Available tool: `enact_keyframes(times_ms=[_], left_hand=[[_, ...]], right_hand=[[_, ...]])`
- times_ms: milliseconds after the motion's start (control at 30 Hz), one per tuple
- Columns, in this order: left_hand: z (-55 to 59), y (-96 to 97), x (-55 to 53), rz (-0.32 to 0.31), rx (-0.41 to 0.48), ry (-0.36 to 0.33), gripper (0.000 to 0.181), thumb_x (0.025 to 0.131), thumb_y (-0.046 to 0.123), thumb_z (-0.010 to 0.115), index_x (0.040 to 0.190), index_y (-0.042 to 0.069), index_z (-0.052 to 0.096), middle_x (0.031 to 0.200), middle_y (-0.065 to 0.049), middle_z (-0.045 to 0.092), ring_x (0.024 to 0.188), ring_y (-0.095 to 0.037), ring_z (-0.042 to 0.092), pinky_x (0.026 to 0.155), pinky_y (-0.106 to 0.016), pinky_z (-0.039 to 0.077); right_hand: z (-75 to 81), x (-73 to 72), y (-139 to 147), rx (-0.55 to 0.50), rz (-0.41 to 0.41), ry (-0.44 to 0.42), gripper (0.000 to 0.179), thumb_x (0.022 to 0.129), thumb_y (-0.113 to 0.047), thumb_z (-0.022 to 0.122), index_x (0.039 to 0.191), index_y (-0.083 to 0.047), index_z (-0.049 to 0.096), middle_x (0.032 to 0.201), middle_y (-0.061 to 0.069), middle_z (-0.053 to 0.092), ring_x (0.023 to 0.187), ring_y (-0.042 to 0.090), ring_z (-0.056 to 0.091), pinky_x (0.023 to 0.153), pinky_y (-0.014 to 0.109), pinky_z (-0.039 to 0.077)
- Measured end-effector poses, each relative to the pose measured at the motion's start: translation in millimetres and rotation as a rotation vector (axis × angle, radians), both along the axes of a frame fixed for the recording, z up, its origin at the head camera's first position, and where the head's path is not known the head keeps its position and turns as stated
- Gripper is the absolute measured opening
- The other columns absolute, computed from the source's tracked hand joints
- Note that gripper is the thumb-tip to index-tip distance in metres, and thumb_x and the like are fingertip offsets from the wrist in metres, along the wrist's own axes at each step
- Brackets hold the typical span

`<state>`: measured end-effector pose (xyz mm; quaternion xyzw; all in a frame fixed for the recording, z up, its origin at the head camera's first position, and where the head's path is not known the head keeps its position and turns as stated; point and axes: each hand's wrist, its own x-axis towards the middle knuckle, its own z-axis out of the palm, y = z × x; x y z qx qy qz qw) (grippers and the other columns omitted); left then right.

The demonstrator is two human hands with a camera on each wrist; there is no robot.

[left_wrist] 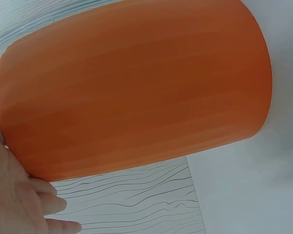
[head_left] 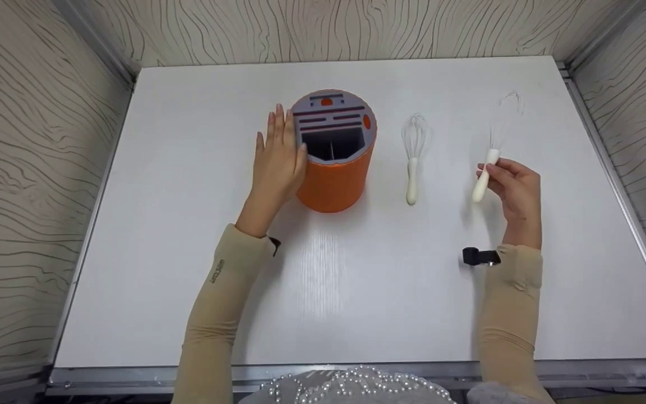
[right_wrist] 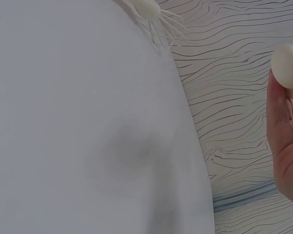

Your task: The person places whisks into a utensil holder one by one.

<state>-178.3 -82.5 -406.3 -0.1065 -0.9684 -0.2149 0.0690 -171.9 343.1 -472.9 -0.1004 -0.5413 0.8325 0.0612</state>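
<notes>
An orange cylindrical utensil holder (head_left: 331, 188) with a grey slotted top stands upright on the table. My left hand (head_left: 279, 163) rests against its left side near the rim, fingers straight; in the left wrist view the holder's smooth orange wall (left_wrist: 136, 87) fills most of the picture. My right hand (head_left: 516, 188) pinches the cream handle of a whisk (head_left: 485, 177), its wires pointing away and up. The right wrist view shows the rounded handle end (right_wrist: 287, 66) above the fingers. A second whisk (head_left: 412, 179) lies on the table between the holder and my right hand.
The white table (head_left: 356, 314) has a metal edge at the front and along its sides. Wood-grain patterned panels (head_left: 345, 28) stand around the back, left and right. Dark straps sit at both wrists.
</notes>
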Motion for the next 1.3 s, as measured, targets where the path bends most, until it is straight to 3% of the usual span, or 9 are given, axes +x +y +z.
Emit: enact_keyframes(times_ms=[767,1300], left_hand=[[-0.7,14.0,-3.5,-0.008,0.008,-0.018,0.061,0.099,0.028,0.031,0.15,-0.001,0.014,0.157,-0.017,0.006,0.144,-0.03,0.005,0.111,-0.053,0.012],[0.1,17.7,-3.6,-0.014,0.014,-0.034,0.062,0.098,0.028,0.032,0.15,-0.001,0.014,0.157,-0.016,0.005,0.144,-0.028,0.005,0.111,-0.052,0.012]], right_hand=[[12.5,-1.4,-26,-0.002,0.105,0.127,0.019,0.085,0.007,0.062,0.102,0.012,0.066,0.088,0.02,0.069,0.076,0.026,0.069,0.075,0.032,0.054],[29.8,-7.6,-50,0.041,0.147,0.218,0.026,0.088,0.01,0.056,0.109,0.025,0.054,0.088,0.022,0.069,0.075,0.027,0.069,0.074,0.034,0.054]])
